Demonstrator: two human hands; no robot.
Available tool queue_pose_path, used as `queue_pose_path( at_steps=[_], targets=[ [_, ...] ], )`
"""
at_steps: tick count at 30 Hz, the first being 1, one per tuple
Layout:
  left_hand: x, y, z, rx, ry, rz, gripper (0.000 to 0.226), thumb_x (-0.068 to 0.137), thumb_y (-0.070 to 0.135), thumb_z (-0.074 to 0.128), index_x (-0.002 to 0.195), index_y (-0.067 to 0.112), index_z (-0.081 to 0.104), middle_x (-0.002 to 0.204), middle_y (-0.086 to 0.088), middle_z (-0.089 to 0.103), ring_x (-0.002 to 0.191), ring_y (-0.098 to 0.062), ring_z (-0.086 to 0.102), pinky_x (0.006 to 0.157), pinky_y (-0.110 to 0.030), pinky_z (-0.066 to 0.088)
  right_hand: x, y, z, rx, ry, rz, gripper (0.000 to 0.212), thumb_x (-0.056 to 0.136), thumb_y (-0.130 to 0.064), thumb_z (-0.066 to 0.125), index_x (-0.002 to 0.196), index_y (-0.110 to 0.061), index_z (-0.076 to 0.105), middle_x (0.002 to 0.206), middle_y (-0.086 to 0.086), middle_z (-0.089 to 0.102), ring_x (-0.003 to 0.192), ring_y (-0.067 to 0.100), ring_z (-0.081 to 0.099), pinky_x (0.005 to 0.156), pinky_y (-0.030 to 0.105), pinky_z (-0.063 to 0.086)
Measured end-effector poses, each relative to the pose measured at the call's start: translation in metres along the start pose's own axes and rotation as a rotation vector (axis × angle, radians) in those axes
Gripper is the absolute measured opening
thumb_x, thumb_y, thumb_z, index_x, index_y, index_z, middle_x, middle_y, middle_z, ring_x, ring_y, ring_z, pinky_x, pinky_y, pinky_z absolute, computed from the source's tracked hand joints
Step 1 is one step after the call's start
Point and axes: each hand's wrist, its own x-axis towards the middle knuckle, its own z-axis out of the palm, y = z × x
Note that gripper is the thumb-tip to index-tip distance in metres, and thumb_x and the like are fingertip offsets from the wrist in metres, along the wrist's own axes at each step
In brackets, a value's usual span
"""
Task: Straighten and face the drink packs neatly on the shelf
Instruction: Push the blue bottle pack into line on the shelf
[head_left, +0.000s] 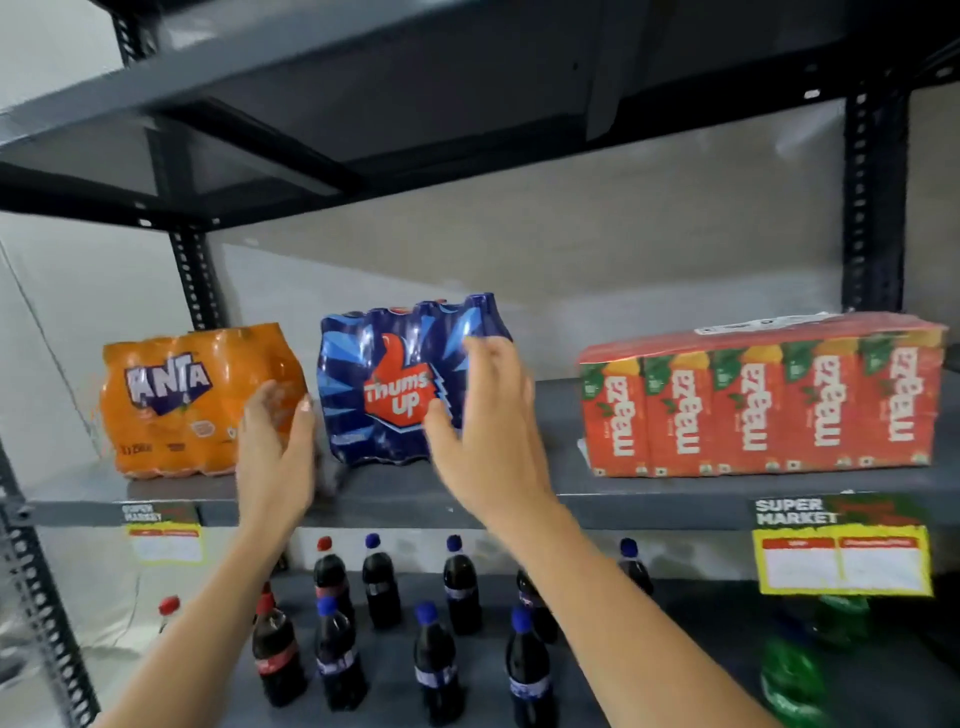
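Three drink packs stand on the grey metal shelf (467, 499). At the left is an orange Fanta pack (192, 400), its logo facing forward. In the middle is a blue Thums Up pack (395, 379), turned slightly so its right end sits further back. Well apart at the right is a red Maaza carton pack (763, 400), lying so that its lettering runs sideways.

Both hands are raised to the blue pack with fingers spread and loose, neither clenched. The left hand (278, 441) sits in the gap between the orange pack and the blue pack, its thumb near the blue pack's left edge; whether it touches either pack cannot be told because of blur. The right hand (488, 410) lies flat against the blue pack's front right part, fingertips near the top corner and thumb on the front face, pressing rather than gripping.

Two yellow price labels (841, 558) hang from the shelf's front edge. On the lower shelf (696, 670) stand dark cola bottles (436, 660) with blue and red caps, and green bottles (795, 675) at the right.
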Motion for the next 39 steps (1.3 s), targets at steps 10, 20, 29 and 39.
queue_pose_path(
  at_steps=[10,20,29,39],
  targets=[
    [0.027,-0.020,0.006,-0.074,-0.448,-0.154,0.081,0.080,0.044,0.071,0.148,0.023,0.032,0.143,-0.003,0.053,0.125,-0.023,0.055,0.094,-0.041,0.050,0.012,0.033,0.018,-0.018,-0.080,0.401,0.039,0.101,-0.033,0.047,0.132,-0.010,0.040,0.131,0.009,0.051,0.105,0.021,0.054,0.082,0.034,0.044],
    [0.006,-0.026,-0.001,0.107,-0.182,0.096,0.064,0.077,0.056,0.068,0.128,0.020,0.055,0.124,0.001,0.065,0.108,-0.020,0.062,0.076,-0.033,0.049,0.006,0.025,0.015,-0.194,-0.035,0.395,0.036,0.101,-0.035,0.041,0.127,-0.010,0.039,0.126,0.009,0.056,0.107,0.029,0.060,0.081,0.043,0.051],
    [0.003,-0.032,-0.006,0.095,-0.164,0.181,0.063,0.080,0.051,0.065,0.131,0.016,0.052,0.125,-0.001,0.063,0.110,-0.019,0.059,0.078,-0.030,0.045,0.000,0.014,0.013,-0.125,0.061,0.424,0.026,0.095,-0.037,0.044,0.107,-0.015,0.038,0.105,0.003,0.060,0.087,0.021,0.060,0.055,0.029,0.037],
    [0.000,-0.033,-0.006,0.093,-0.178,0.201,0.063,0.081,0.050,0.063,0.132,0.014,0.050,0.127,-0.002,0.061,0.111,-0.019,0.057,0.080,-0.030,0.043,-0.002,0.018,0.015,-0.161,0.086,0.332,0.033,0.083,-0.046,0.036,0.103,-0.019,0.032,0.099,0.001,0.060,0.083,0.019,0.061,0.053,0.028,0.044]
  ],
)
